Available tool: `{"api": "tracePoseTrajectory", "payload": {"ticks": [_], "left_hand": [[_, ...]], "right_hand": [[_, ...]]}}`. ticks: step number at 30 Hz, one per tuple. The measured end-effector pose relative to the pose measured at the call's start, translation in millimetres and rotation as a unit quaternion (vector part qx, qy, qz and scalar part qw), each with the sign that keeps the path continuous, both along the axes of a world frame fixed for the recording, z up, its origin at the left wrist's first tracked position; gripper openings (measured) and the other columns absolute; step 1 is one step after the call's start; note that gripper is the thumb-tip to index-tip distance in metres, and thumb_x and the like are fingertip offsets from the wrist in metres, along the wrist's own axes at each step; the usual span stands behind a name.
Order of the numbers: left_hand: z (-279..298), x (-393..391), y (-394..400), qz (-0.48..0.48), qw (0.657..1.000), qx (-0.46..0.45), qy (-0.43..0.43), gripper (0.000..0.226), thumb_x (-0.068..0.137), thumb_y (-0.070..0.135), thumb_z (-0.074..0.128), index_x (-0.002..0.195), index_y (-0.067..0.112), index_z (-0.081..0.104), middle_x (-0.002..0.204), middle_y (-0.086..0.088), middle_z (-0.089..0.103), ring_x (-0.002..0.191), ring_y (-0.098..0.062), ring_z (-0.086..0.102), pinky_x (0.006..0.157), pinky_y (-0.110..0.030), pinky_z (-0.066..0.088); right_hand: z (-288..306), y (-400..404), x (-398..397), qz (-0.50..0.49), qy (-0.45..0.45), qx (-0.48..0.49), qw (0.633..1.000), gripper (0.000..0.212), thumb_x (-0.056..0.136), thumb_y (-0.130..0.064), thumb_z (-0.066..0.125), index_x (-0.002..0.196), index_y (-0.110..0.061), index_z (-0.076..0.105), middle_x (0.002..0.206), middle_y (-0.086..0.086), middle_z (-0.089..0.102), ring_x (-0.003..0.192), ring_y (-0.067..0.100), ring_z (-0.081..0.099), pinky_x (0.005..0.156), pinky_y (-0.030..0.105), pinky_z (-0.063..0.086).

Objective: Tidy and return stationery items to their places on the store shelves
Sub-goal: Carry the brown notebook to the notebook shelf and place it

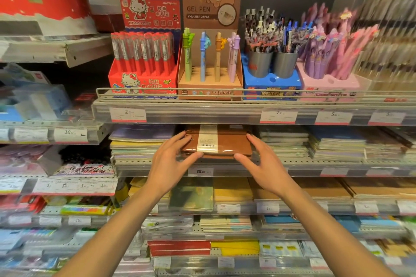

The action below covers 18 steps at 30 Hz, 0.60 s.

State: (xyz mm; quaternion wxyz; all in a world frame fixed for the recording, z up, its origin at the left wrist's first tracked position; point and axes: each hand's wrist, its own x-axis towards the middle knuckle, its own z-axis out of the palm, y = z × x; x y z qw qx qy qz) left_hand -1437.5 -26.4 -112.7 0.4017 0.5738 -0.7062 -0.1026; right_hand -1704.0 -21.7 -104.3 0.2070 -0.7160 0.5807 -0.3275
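On the second shelf [337, 165] down, under the row of pen displays, a brown leather-look notebook with a pale paper band and barcode [217, 141] lies flat on top of a short stack of the same brown covers. The left hand [173, 159] holds its left end, fingers laid over the top near the corner and thumb pressed against the front edge. The right hand [263, 164] mirrors it at the right end, fingers stretched along the side and thumb at the front edge. Stacks of thin pastel exercise books [137, 144] sit just beside the notebook on the left, with more stacks [286, 141] on the right. Directly above stand a tan cardboard gel pen box with a bear cut-out [210, 51] and a red cat-printed box of red pens [144, 63]. The far right of the shelves is blurred, so those packets there are probably pens, though I cannot tell.
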Motion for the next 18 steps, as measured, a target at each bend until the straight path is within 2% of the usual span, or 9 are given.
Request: {"api": "tracePoseTrajectory", "payload": {"ticks": [4,9,14,18], "left_hand": [[-5,-2,-9,0.021,0.996,-0.006,-0.092,0.068,0.088,0.060,0.057,0.145,0.024,0.046,0.154,0.005,0.039,0.140,-0.016,0.036,0.112,-0.037,0.032],[-16,6,-11,0.021,0.989,-0.046,-0.142,0.065,0.092,0.058,0.049,0.144,0.019,0.047,0.148,-0.002,0.049,0.134,-0.020,0.044,0.108,-0.041,0.042],[-5,-2,-24,0.028,0.990,-0.060,-0.127,0.058,0.095,0.052,0.049,0.141,0.018,0.051,0.142,-0.003,0.055,0.127,-0.019,0.050,0.101,-0.035,0.045],[-5,-4,-34,0.039,0.982,-0.054,-0.175,0.056,0.097,0.050,0.044,0.139,0.015,0.053,0.136,-0.007,0.060,0.120,-0.023,0.053,0.097,-0.039,0.048]], "right_hand": [[-8,-15,-1,-0.007,0.055,-0.015,0.998,0.080,0.090,-0.067,0.045,0.157,-0.030,0.023,0.165,-0.002,0.021,0.152,0.015,0.014,0.124,0.039,0.016],[-27,-15,0,-0.020,0.122,-0.050,0.991,0.073,0.095,-0.067,0.035,0.157,-0.033,0.018,0.166,-0.002,0.015,0.153,0.015,0.007,0.122,0.035,0.008],[-16,-36,1,-0.030,0.117,-0.102,0.987,0.067,0.098,-0.063,0.035,0.154,-0.027,0.030,0.161,0.001,0.031,0.150,0.020,0.023,0.122,0.042,0.020],[-21,-47,4,-0.057,0.151,-0.112,0.981,0.066,0.098,-0.063,0.031,0.151,-0.025,0.037,0.153,0.004,0.044,0.141,0.023,0.037,0.116,0.045,0.032]]}}
